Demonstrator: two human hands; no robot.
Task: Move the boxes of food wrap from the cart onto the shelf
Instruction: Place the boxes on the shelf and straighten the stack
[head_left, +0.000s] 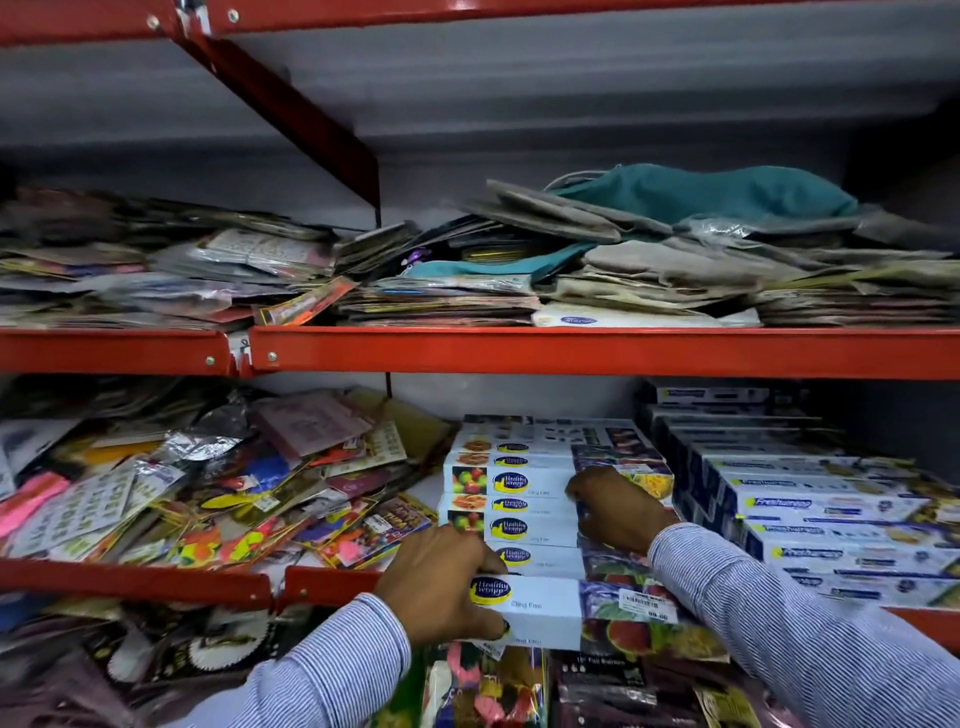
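Note:
A stack of white cling film boxes (511, 488) with fruit pictures and blue-yellow logos lies on the lower red shelf (130, 579). My left hand (441, 587) grips the left end of the nearest cling film box (550, 610), which sits at the shelf's front edge. My right hand (615, 506) rests on the right part of the stacked boxes, fingers curled over one of them; I cannot tell whether it grips. Both arms wear striped sleeves. The cart is out of view.
A second pile of blue-and-white wrap boxes (810, 514) fills the shelf to the right. Loose packets of party goods (218, 493) crowd the left part. The upper shelf (571, 351) carries folded cloths and flat packets. More packets hang below the front edge.

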